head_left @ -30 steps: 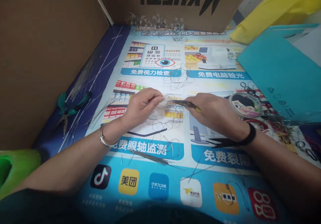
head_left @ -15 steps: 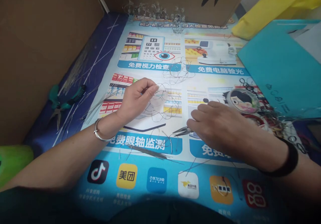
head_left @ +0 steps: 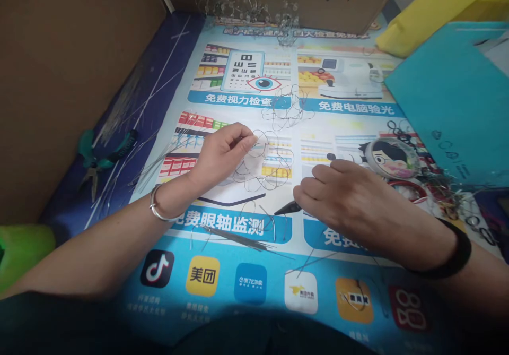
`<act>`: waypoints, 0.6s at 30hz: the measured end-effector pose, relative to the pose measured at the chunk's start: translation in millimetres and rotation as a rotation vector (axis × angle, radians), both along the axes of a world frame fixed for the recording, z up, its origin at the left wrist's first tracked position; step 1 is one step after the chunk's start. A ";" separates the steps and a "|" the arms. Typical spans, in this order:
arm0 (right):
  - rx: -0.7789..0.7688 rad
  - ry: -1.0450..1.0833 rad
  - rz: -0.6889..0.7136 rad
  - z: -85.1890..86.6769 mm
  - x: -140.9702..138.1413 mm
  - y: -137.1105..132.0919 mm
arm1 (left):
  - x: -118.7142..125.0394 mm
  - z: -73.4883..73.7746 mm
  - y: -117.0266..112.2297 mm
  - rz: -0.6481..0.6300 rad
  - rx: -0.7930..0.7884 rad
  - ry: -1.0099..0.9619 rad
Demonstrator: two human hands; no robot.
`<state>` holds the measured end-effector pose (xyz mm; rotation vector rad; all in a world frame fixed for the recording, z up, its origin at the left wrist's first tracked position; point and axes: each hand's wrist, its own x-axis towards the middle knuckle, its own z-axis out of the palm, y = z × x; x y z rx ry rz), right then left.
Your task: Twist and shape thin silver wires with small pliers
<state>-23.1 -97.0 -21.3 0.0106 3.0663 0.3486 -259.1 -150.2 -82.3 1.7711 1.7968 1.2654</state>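
My left hand (head_left: 222, 156) is pinched on a bent wire frame (head_left: 264, 161) that rests on the printed mat (head_left: 246, 286). My right hand (head_left: 342, 198) lies lower right of it, fingers curled over a pair of dark pliers (head_left: 287, 208) whose tip pokes out to the left and touches the mat. A silver bangle sits on my left wrist, a black band on my right. A bundle of straight wires (head_left: 238, 238) lies just in front of both hands. Another tangle of bent wire (head_left: 286, 108) sits farther back.
Green-handled cutters (head_left: 99, 158) lie at the left among long thin wires. Cardboard walls stand at the left and back. A round cartoon tin (head_left: 387, 158) and small black rings sit at the right, beside a teal bag (head_left: 449, 100). Clear wire pieces (head_left: 246, 10) line the back edge.
My right hand drew the pliers away from the wire frame, down and to the right, and lowered them to the mat. My left hand kept its pinch on the frame.
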 end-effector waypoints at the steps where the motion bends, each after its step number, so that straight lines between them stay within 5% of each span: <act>1: -0.009 -0.002 -0.003 -0.1 0.4 1.0 | 0.0 0.1 0.1 0.000 0.000 0.014; 18: -0.052 0.084 -0.026 5.7 5.8 16.8 | 2.0 2.4 1.1 -0.021 0.007 0.038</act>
